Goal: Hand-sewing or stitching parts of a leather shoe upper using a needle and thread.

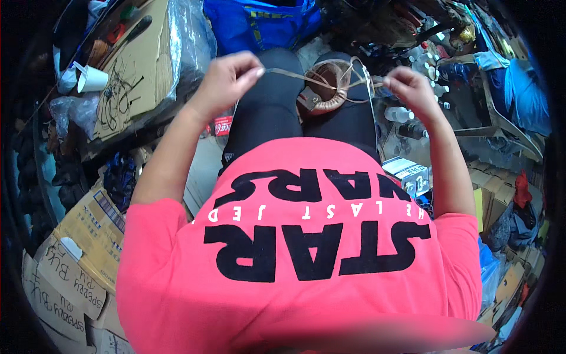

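On my lap, between my black-clad thighs, rests a tan-and-brown moccasin-style shoe upper (pixel 330 106) with a gathered, stitched edge. Loops of pale lace (pixel 283 72) run over and out of it. My left hand (pixel 236 82) is raised to the left of the shoe upper, thumb and fingers pinched on one stretch of lace, which is drawn fairly straight toward it. On the other side my right hand (pixel 411 88) pinches another stretch of lace, close by the shoe upper's right edge. Whether both stretches are one lace I cannot tell.
Ahead stands a blue bag (pixel 259 26). Cardboard sheets (pixel 135 59) with dark cords and a white cup (pixel 92 78) lie at far left. Several small bottles (pixel 398 114) stand right of my legs, near a box (pixel 407 174). Flattened cartons (pixel 88 236) lie at lower left.
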Demonstrator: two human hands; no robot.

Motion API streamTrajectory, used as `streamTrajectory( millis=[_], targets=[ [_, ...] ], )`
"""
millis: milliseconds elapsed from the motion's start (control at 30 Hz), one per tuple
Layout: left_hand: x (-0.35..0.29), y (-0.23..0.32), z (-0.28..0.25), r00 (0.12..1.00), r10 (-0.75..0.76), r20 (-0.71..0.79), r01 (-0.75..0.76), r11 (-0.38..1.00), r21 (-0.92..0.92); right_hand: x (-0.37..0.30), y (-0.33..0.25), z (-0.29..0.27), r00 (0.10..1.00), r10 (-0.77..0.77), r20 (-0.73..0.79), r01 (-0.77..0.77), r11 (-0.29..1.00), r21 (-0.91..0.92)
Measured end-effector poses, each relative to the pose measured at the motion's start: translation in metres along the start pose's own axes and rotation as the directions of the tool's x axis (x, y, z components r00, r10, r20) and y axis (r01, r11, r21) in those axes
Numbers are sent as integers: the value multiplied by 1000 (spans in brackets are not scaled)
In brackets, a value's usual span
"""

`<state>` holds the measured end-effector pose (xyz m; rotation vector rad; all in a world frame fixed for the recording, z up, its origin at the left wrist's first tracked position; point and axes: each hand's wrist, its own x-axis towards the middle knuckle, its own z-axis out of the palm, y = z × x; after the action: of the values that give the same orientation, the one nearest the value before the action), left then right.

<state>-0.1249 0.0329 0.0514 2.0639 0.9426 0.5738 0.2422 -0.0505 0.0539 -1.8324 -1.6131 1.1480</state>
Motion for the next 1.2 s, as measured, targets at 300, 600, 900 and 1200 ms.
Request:
streamTrajectory(
  millis=[300,600,900,1200],
  targets=[
    [17,78,58,787,164,595,321,715,-621,12,-65,73,958,-265,110,58,555,830],
    [-25,22,-2,991,119,60,-129,973,191,-35,-28,-24,962,-263,76,161,767,621],
    [-121,-53,-226,791,12,-612,523,507,685,-108,139,-176,876,330,-352,-476,711,-518],
    [-36,-4,-37,936,-167,-309,232,955,184,-48,40,-18,979,199,42,-201,977,65]
  ],
)
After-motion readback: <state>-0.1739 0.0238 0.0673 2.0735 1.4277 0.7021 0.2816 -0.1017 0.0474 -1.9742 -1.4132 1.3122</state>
